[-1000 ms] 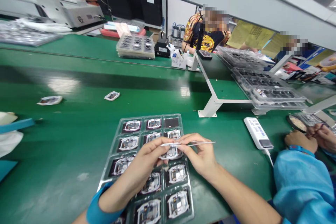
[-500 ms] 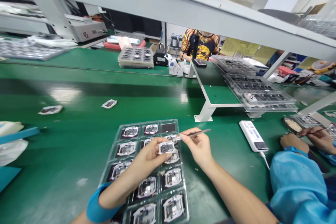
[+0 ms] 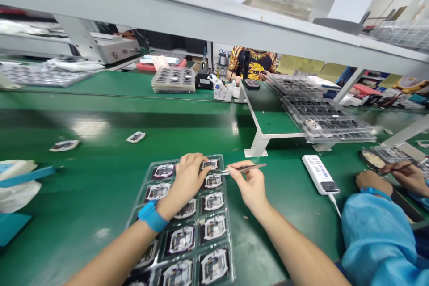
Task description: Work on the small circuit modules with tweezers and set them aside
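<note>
My left hand (image 3: 189,176) reaches over a clear plastic tray (image 3: 227,223) of white-framed electronic modules in dark cells. Its fingertips rest on a module (image 3: 211,164) in the tray's far right cell, and I take it to be held there. My right hand (image 3: 248,183) pinches steel tweezers (image 3: 244,169), their tips close to that module. A blue wristband (image 3: 152,216) circles my left wrist. Part of the tray's near end runs out of view at the bottom.
A co-worker's blue sleeve (image 3: 375,237) and hands (image 3: 398,176) work at the right, beside a white power bank (image 3: 320,174). Loose modules (image 3: 136,136) lie on the green bench. Stacked trays (image 3: 330,118) sit on a raised white-legged shelf, under a grey overhead shelf (image 3: 201,18).
My left hand has carried the module from the tray's middle to the far right cell, which showed dark before. The tweezers have moved left and lower. The whole view has tilted upward.
</note>
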Demonstrator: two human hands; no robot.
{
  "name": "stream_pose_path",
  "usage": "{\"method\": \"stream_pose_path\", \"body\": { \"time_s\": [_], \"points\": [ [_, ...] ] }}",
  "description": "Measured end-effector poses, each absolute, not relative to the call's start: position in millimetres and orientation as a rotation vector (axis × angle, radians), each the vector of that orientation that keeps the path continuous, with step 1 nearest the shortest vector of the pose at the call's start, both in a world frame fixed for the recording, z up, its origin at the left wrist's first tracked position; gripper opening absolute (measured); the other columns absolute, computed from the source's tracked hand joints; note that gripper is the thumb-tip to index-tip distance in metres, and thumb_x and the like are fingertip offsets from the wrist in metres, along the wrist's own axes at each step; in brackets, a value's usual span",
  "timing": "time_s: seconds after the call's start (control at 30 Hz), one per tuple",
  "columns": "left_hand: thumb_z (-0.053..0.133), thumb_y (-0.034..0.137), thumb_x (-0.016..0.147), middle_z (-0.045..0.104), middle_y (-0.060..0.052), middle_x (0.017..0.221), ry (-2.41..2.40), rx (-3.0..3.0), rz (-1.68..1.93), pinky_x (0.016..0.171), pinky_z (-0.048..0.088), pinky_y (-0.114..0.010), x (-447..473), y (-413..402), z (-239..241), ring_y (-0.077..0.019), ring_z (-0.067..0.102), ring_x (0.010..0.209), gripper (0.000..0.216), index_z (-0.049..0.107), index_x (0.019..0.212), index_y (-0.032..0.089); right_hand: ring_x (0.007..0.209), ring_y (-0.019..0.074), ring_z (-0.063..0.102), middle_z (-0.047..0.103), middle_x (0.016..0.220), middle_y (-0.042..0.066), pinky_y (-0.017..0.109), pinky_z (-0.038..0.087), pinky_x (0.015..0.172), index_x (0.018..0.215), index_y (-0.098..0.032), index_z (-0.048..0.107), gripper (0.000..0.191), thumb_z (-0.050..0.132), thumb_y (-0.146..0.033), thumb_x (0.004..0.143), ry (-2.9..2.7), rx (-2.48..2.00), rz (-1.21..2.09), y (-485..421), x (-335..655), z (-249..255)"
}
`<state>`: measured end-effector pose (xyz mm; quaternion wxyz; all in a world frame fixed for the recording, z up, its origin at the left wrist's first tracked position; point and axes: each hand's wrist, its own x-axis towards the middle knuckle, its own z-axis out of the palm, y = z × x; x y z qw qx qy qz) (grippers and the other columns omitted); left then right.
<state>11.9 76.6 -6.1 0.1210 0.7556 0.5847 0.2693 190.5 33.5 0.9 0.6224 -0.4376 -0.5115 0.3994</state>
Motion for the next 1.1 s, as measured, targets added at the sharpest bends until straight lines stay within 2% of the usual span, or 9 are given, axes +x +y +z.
{"method": "stream_pose_path", "body": {
  "time_s": [0.13, 0.23, 0.37, 0.47, 0.53, 0.6, 0.67, 0.9, 1.1],
  "points": [
    [0.063, 0.023, 0.081, 0.063, -0.018, 0.121, 1.698, 2.285, 0.737, 0.099, 0.032, -0.057, 11.0, 54.4, -3.7, -0.0398, 0.041, 0.123, 0.011, 0.069, 0.075, 0.018, 0.084, 0.0198, 0.068, 0.073, 0.086, 0.004, 0.034, 0.052, 0.081, 0.084, -0.02, 0.068, 0.007, 0.071, -0.026, 0.08, -1.18, -0.989, 0.915, 31.4, 189.9, 1.6],
    [0.064, 0.021, 0.08, 0.061, -0.02, 0.124, 1.682, 2.261, 0.737, 0.099, 0.03, -0.06, 13.1, 47.9, -5.2, -0.0416, 0.039, 0.125, 0.009, 0.069, 0.075, 0.017, 0.086, 0.0197, 0.068, 0.072, 0.087, 0.004, 0.034, 0.053, 0.082, 0.083, -0.02, 0.068, 0.008, 0.071, -0.026, 0.079, -1.161, -0.963, 0.917, 30.3, 188.3, 2.0],
    [0.065, 0.027, 0.077, 0.064, -0.016, 0.116, 1.641, 2.147, 0.793, 0.096, 0.033, -0.061, 10.3, 48.8, -1.5, -0.041, 0.043, 0.12, 0.009, 0.066, 0.071, 0.02, 0.08, 0.0181, 0.066, 0.07, 0.08, 0.002, 0.031, 0.053, 0.076, 0.078, -0.02, 0.067, 0.012, 0.074, -0.029, 0.076, -1.087, -0.966, 0.945, 28.8, 186.6, 6.9],
    [0.059, 0.032, 0.08, 0.068, -0.011, 0.104, 1.52, 2.059, 0.835, 0.091, 0.043, -0.049, 5.9, 43.0, 7.2, -0.0317, 0.056, 0.106, 0.013, 0.059, 0.072, 0.022, 0.072, 0.0161, 0.064, 0.068, 0.074, 0.001, 0.029, 0.052, 0.071, 0.074, -0.019, 0.067, 0.015, 0.077, -0.031, 0.072, -1.024, -0.967, 1.002, 25.2, 184.8, 12.6],
    [0.053, 0.036, 0.084, 0.07, -0.006, 0.089, 1.379, 1.848, 0.845, 0.074, 0.051, -0.036, 4.4, 34.2, 14.3, -0.023, 0.064, 0.082, 0.015, 0.055, 0.078, 0.022, 0.07, 0.0154, 0.063, 0.067, 0.073, 0.001, 0.028, 0.052, 0.068, 0.074, -0.019, 0.067, 0.017, 0.078, -0.032, 0.071, -0.988, -0.949, 1.051, 21.4, 182.7, 15.4],
    [0.052, 0.041, 0.086, 0.067, -0.001, 0.073, 1.211, 1.496, 0.821, 0.057, 0.046, -0.028, 4.1, 24.4, 21.1, -0.0184, 0.061, 0.064, 0.019, 0.054, 0.091, 0.022, 0.069, 0.0151, 0.063, 0.068, 0.073, 0.001, 0.027, 0.052, 0.067, 0.074, -0.02, 0.067, 0.018, 0.079, -0.033, 0.07, -0.968, -0.931, 1.101, 17.3, 179.9, 16.3],
    [0.056, 0.044, 0.084, 0.064, 0.002, 0.065, 1.113, 1.244, 0.787, 0.053, 0.041, -0.025, 4.1, 16.8, 26.7, -0.0166, 0.057, 0.059, 0.032, 0.055, 0.106, 0.021, 0.07, 0.0149, 0.063, 0.069, 0.074, 0.001, 0.027, 0.052, 0.068, 0.075, -0.02, 0.067, 0.017, 0.079, -0.032, 0.071, -0.977, -0.925, 1.137, 13.9, 177.0, 15.3],
    [0.065, 0.042, 0.076, 0.073, -0.004, 0.093, 1.119, 1.153, 0.744, 0.06, 0.041, -0.027, 2.6, 12.8, 32.1, -0.0141, 0.053, 0.062, 0.042, 0.07, 0.111, 0.019, 0.075, 0.0168, 0.066, 0.07, 0.077, 0.001, 0.029, 0.053, 0.073, 0.076, -0.02, 0.068, 0.011, 0.076, -0.028, 0.074, -1.081, -0.963, 1.103, 11.2, 171.3, 7.5],
    [0.064, 0.042, 0.078, 0.075, -0.005, 0.096, 1.11, 1.132, 0.751, 0.062, 0.045, -0.028, 2.6, 8.9, 27.3, -0.0172, 0.054, 0.067, 0.04, 0.074, 0.111, 0.022, 0.073, 0.0171, 0.066, 0.071, 0.075, 0.001, 0.03, 0.053, 0.072, 0.075, -0.02, 0.067, 0.014, 0.077, -0.03, 0.073, -1.067, -0.986, 1.12, 10.5, 169.8, 7.9]
  ]
}}
